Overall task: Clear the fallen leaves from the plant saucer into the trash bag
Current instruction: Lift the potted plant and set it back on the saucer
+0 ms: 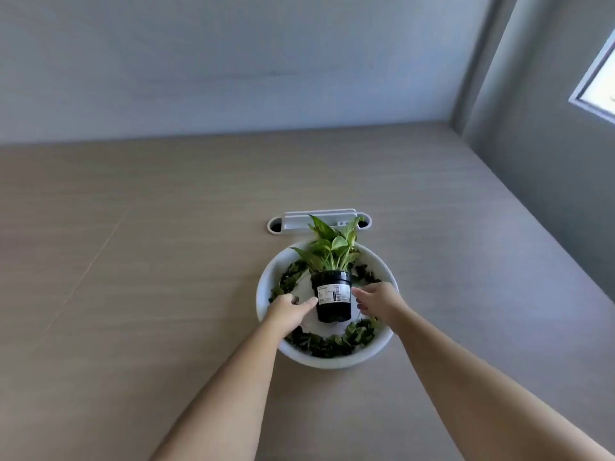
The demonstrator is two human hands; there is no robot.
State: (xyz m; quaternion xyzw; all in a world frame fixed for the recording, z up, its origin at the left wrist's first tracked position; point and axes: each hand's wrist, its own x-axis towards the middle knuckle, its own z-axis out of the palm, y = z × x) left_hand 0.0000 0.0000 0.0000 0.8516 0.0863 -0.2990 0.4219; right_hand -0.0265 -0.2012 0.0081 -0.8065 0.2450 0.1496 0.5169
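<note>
A black plastic pot (333,301) with a white label holds a green leafy plant (331,246) and stands in the middle of a round white saucer (263,287). Dark fallen leaves (327,344) lie in a ring around the pot inside the saucer. My left hand (289,309) reaches in from the left, fingers apart, with fingertips at the pot's left side. My right hand (377,301) is at the pot's right side, fingers spread and close to the wall. Neither hand clearly grips the pot. No trash bag is in view.
The saucer sits on a wide wooden tabletop (149,261). Just behind the plant is a white cable grommet with a raised cover (319,219). A pale wall runs along the back, and a grey wall with a window (599,81) stands at the right.
</note>
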